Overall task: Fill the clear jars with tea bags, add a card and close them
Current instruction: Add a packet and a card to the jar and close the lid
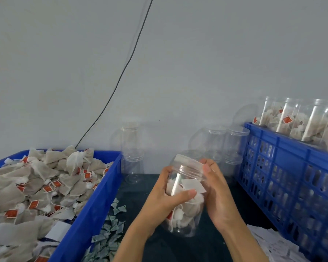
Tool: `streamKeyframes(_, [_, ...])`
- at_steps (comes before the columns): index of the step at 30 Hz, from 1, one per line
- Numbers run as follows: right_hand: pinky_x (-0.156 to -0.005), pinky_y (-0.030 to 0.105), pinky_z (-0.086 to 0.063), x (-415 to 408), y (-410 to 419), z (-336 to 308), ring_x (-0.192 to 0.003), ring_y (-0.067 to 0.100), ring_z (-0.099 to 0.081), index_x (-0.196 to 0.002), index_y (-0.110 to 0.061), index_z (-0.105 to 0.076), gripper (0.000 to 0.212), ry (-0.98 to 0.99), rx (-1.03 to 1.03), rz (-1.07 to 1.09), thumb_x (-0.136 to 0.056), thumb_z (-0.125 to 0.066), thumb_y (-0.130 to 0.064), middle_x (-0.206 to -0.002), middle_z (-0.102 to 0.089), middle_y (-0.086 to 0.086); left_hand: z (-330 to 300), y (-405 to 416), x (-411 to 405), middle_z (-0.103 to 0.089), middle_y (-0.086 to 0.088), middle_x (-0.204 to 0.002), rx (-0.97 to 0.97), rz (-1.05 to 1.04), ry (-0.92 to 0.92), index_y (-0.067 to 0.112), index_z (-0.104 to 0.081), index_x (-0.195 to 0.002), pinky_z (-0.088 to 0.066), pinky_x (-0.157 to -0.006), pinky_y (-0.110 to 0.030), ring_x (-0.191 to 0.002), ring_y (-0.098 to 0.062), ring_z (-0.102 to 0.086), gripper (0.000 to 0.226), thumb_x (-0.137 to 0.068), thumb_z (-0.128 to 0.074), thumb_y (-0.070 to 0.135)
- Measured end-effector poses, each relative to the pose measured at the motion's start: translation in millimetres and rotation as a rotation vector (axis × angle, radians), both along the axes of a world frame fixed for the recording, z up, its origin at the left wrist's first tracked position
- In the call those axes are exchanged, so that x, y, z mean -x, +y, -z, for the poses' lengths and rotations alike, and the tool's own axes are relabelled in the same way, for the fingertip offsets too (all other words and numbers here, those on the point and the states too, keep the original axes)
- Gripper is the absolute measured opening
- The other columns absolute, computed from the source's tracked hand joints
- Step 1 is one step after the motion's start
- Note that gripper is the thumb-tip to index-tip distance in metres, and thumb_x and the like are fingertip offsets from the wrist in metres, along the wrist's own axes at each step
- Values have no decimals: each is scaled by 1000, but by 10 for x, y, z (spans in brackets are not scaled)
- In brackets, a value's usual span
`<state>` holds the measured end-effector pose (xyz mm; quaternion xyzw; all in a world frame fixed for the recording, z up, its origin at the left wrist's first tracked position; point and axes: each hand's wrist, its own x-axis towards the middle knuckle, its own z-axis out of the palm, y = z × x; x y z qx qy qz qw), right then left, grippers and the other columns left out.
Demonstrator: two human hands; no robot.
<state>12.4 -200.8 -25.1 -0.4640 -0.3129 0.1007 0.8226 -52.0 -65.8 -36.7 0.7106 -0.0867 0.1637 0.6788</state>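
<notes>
A blue bin (95,210) heaped with tea bags (36,184) is seen at the left, with small folded green packets (110,235) scattered on the dark bench (178,248) beside it. At the centre, a clear jar (186,203) holding tea bags and a white card (194,186) is gripped by the left hand (169,197), its fingers curled round the body. The jar's lid (190,164) is pinched by the fingers of the right hand (216,191). Empty jars (214,140) are stacked behind. Filled jars (295,121) are held in a blue crate (284,178) at the right.
</notes>
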Motion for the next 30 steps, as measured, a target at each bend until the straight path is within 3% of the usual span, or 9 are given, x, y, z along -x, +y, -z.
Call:
streamKeyframes(4, [-70,31,-55,-18,-127,-60,-83,27,-61,-106,-8,-59,46,-119,47,-42,-73,-67,-38,-97,-63,16,-63,-71,29,-72,12,-104,-72,-25,15,44,-54,-111,-54,-74,-17,-94,-10,-71,60,-58,-80,54])
streamKeyframes(7, [-71,33,-54,-44,-190,-55,-83,28,-62,-102,-14,-65,39,-161,112,-58,-73,-66,-39,-97,-65,17,-115,-37,74,-74,6,-99,-99,22,69,47,-65,-96,-54,-72,-17,-90,-13,-72,41,-58,-79,53])
streamKeyframes(11, [-77,41,-51,-76,-226,-48,-88,32,-63,-106,-9,-66,45,-216,165,-64,-73,-69,-40,-103,-66,22,-160,29,123,-76,1,-95,-89,76,117,42,-71,-91,-53,-71,-17,-87,-15,-73,35,-58,-80,50])
streamKeyframes(15, [-81,40,-54,-87,-263,-54,-93,34,-65,-109,-7,-67,63,-209,155,-99,-67,-79,-53,-106,-67,24,-152,38,109,-74,-7,-104,-43,144,166,28,-74,-100,-55,-79,-27,-95,-24,-71,46,-60,-80,48])
streamKeyframes(20, [-83,38,-55,-69,-283,-55,-98,32,-67,-109,-12,-69,61,-199,185,-156,-67,-78,-55,-114,-67,19,-104,48,102,-70,-14,-110,5,221,250,12,-66,-116,-50,-94,-39,-101,-29,-65,66,-61,-77,46])
streamKeyframes(24, [-88,50,-45,-52,-291,-100,-100,38,-59,-119,-10,-60,51,-84,185,-176,-80,-63,-44,-119,-61,27,-113,-49,83,-73,-3,-106,-58,9,228,20,-58,-119,-55,-87,-35,-96,-22,-71,79,-52,-81,55])
streamKeyframes(27, [-92,48,-45,-22,-269,-161,-103,34,-61,-117,-15,-62,42,-102,332,-38,-88,-59,-45,-117,-65,17,-115,-101,66,-72,12,-94,-322,-283,173,39,-45,-114,-55,-86,-38,-86,-11,-70,84,-42,-79,68])
streamKeyframes(30, [-89,41,-53,41,-151,-176,-99,27,-68,-111,-20,-64,53,-65,345,100,-67,-73,-50,-108,-71,7,-114,-134,65,-70,21,-86,-496,-428,93,47,-37,-110,-53,-85,-34,-80,0,-67,81,-42,-69,78])
